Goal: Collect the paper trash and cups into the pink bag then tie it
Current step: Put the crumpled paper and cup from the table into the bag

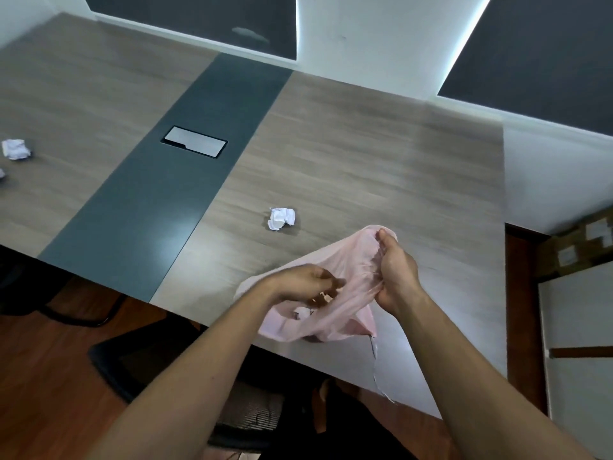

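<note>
The thin pink bag (335,313) lies at the near edge of the wooden table (365,154), with white paper showing through its plastic. My right hand (396,270) grips the bag's rim and holds the mouth up. My left hand (306,280) is at the mouth, fingers curled inside it; what they hold is hidden. One crumpled white paper ball (281,218) lies on the table just beyond the bag. Another paper ball (15,149) sits at the far left, and a scrap of paper (1,174) shows at the left edge. No cups are in view.
A dark grey strip (172,180) runs across the table with a silver cable hatch (194,141) set in it. A black office chair (139,366) stands below the near edge. Cardboard boxes (583,240) and a white cabinet (577,320) stand at the right.
</note>
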### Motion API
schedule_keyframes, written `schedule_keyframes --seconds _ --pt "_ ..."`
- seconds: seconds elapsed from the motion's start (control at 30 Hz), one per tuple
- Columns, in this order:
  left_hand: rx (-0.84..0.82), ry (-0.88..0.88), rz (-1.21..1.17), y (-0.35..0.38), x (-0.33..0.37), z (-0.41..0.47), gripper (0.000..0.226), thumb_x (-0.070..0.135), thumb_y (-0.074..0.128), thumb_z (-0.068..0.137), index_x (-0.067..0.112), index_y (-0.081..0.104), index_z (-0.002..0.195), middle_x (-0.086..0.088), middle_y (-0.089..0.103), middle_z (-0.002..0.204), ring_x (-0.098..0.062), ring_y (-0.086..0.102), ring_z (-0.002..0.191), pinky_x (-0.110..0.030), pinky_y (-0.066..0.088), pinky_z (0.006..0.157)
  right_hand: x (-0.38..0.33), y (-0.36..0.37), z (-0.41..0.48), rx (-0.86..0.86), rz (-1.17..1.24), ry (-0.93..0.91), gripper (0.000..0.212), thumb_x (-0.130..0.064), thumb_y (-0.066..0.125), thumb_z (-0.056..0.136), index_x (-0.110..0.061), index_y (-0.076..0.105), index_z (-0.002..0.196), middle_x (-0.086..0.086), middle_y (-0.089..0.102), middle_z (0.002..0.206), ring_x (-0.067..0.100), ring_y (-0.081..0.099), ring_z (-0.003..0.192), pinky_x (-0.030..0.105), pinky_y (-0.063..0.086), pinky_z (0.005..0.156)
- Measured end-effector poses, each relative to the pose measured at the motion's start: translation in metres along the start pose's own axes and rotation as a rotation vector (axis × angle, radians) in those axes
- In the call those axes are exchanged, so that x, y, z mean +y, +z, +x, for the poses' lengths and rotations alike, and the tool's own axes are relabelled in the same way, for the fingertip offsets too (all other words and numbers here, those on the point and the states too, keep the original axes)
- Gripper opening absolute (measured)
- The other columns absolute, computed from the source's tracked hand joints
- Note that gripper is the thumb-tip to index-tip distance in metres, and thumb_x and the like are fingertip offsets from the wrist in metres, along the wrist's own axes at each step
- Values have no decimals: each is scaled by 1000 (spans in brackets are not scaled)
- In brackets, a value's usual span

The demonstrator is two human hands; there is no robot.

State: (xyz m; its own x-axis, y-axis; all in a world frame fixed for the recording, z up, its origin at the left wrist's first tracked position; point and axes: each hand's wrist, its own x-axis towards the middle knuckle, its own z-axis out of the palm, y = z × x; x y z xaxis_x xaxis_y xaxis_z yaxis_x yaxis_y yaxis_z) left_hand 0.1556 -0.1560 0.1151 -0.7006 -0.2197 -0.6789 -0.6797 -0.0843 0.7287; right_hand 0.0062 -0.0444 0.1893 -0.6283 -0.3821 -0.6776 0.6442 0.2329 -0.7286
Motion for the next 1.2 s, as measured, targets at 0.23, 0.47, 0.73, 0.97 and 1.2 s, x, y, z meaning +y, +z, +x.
schedule_keyframes --seconds 0.23,0.47,0.73,0.97,1.2 --pt "607 69 -197 -84 40 39 27 13 50 109 2 75 111 -4 73 83 -17 66 65 -22 45 54 -17 9 57 -12 -29 61 26 -41 74 100 -16 77 96 0 76 94 21 71 84 36 56 80" --pt "755 -98 170 -142 -1 137 69 34 73 98 23 48 161 -19 52 150 -35 58 137 -38 48 114 -26 5 104 -22 -45 130 25 -38 71 103 -15 80 101 3 80 87 24 75 80 40 61 79" --pt "611 -198 346 -148 -62 196 95 40 84 86 28 37 168 -25 32 160 -45 54 141 -48 46 117 -31 -13 131 -17 -55 190 29 -36 69 104 -9 80 110 9 82 94 29 77 87 44 62 83" --pt "711 -113 156 -123 -69 181 67 45 79 72 20 63 132 -13 76 114 -36 74 104 -43 58 94 -34 -22 135 6 -54 207 31 -36 67 106 -9 78 115 14 84 108 34 79 108 50 63 96" --pt "425 221 -682 -114 2 110 40 20 72 104 21 62 143 -11 69 109 -21 65 79 -33 56 73 -29 -11 118 -15 -36 194 31 -36 69 105 -9 79 116 12 84 105 28 80 89 39 64 78"
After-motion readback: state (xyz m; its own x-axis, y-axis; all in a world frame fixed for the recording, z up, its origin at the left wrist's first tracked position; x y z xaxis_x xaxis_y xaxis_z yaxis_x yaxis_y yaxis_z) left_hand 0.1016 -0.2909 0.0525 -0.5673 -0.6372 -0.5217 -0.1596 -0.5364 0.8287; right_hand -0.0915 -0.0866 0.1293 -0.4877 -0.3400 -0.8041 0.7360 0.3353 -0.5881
